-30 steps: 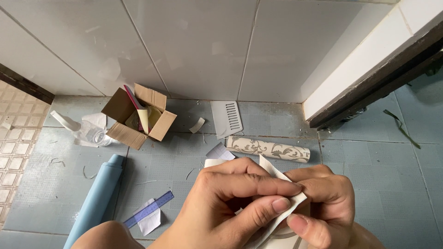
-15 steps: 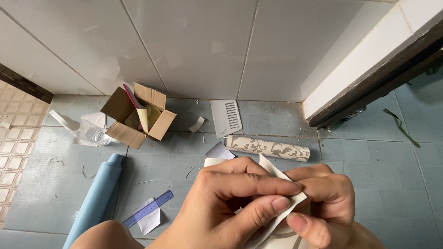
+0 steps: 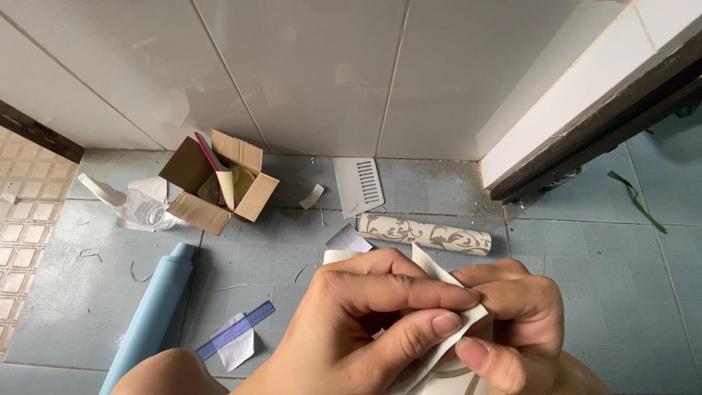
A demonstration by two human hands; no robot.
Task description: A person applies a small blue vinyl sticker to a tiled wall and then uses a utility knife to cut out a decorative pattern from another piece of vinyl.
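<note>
the left hand (image 3: 351, 329) and the right hand (image 3: 512, 322) were pressed together near the bottom of the view, both pinching one strip of patterned wallpaper (image 3: 439, 322); the left forefinger and thumb (image 3: 417, 340) closed on its upper edge, and the right thumb and fingers gripped it from the other side. a pale corner stuck up between the knuckles, so it looked as if a backing layer was only beginning to part from the strip, with nearly all of the peel left to do; how far the layers had split under the fingers could not be told

just beyond the hands lay a small roll of patterned wallpaper (image 3: 424, 234) and a white scrap (image 3: 348, 238), and farther off a white plastic scraper (image 3: 360, 186) at the foot of the tiled wall (image 3: 307, 73). to the left were a blue roll (image 3: 153, 314), a blue ruler (image 3: 235, 330) lying across a bit of paper, an open cardboard box (image 3: 212, 183) and a clear spray bottle (image 3: 128, 205) on the blue floor tiles (image 3: 585, 292)
</note>
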